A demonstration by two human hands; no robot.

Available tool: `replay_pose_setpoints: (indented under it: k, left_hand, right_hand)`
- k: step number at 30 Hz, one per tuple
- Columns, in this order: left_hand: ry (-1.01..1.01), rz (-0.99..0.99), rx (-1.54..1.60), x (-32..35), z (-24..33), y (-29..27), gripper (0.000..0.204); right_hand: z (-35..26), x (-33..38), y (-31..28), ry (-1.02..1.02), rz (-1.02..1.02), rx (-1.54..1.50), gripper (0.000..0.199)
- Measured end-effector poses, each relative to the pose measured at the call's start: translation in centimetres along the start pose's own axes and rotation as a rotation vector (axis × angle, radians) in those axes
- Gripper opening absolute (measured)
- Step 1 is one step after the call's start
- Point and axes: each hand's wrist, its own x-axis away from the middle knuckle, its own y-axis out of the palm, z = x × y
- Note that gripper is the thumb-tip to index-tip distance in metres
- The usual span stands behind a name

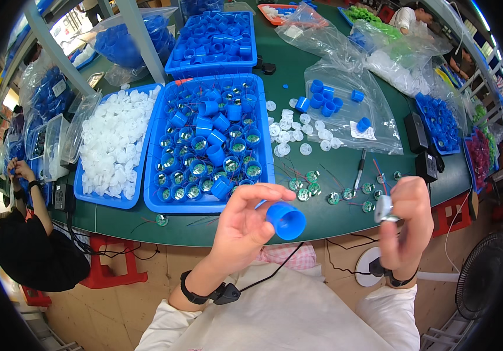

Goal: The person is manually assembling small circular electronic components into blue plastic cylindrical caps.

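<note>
My left hand holds a short blue plastic cup between thumb and fingers, its hollow opening tilted toward me. Pinched in my right hand is a white translucent disc with a bit of green at its lower edge; motion blur hides the details. Between and beyond my hands, several small round green circuit boards with thin wires lie on the green table. A blue tray left of them holds many blue cups, most with circuit boards inside.
White discs fill another blue tray on the left; more lie loose. Blue cups rest on a clear plastic bag. A pen and black boxes are at right. A fan stands lower right; a co-worker sits left.
</note>
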Motion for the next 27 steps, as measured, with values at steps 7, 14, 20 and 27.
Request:
replay_pose_setpoints:
  k: [7, 14, 20, 27]
  left_hand:
    - [0.113, -0.108, -0.238, 0.2, 0.5, 0.6, 0.022]
    - [0.136, -0.039, -0.323, 0.2, 0.7, 1.2, 0.023]
    - [0.172, 0.003, -0.375, 0.2, 0.8, 1.1, 0.023]
    - [0.167, 0.050, -0.615, 0.3, 2.3, 2.4, 0.046]
  right_hand:
    - [-1.7, -0.9, 3.2, -0.152, -0.085, -0.205, 0.029]
    - [-1.8, -0.2, 5.2, -0.112, -0.033, -0.279, 0.025]
    - [-2.9, -0.7, 5.1, 0.088, -0.049, -0.294, 0.025]
    - [-2.4, 0.3, 5.5, 0.272, -0.081, -0.515, 0.024]
